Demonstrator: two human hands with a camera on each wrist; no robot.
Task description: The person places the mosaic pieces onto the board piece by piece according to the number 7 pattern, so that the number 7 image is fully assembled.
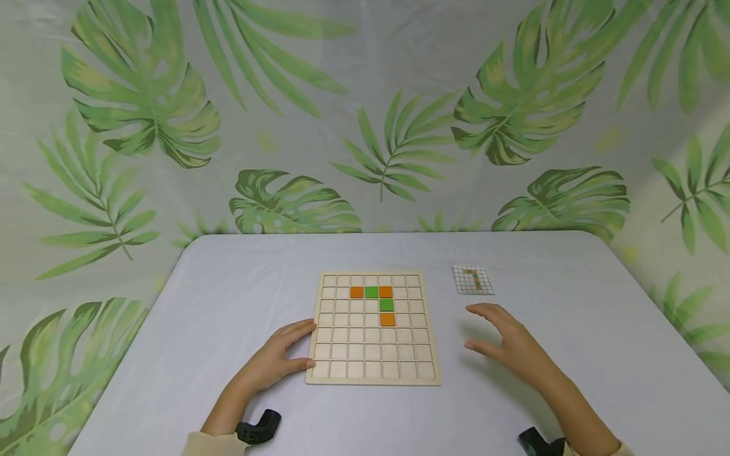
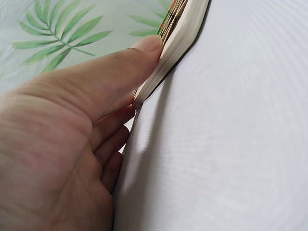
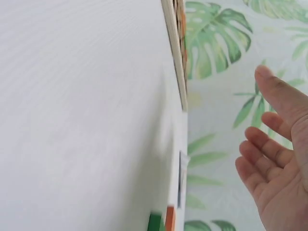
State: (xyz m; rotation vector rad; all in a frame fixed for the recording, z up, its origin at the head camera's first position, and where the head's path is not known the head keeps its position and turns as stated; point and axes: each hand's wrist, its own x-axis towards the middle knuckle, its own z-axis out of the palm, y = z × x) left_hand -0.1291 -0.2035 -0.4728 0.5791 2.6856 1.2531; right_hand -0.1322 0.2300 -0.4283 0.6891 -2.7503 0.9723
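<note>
A square wooden grid board (image 1: 373, 382) lies on the table. Three orange tiles and two green tiles sit in its upper cells, among them an orange tile (image 1: 357, 292) and a green tile (image 1: 371, 292). They form a short row with a column running down from its right end. My left hand (image 1: 277, 358) touches the board's left edge with thumb and fingertips, fingers loosely extended. To the right of the board, my right hand (image 1: 516, 348) hovers over the table, thumb and fingers apart, holding nothing. A small card (image 1: 473, 280) printed with a coloured grid pattern lies beyond it.
Low in the right wrist view stand a green block (image 3: 155, 222) and an orange block (image 3: 170, 219), partly cut off by the frame. A white cloth (image 1: 228, 272) covers the table. Behind it hangs a leaf-patterned backdrop (image 1: 296, 139).
</note>
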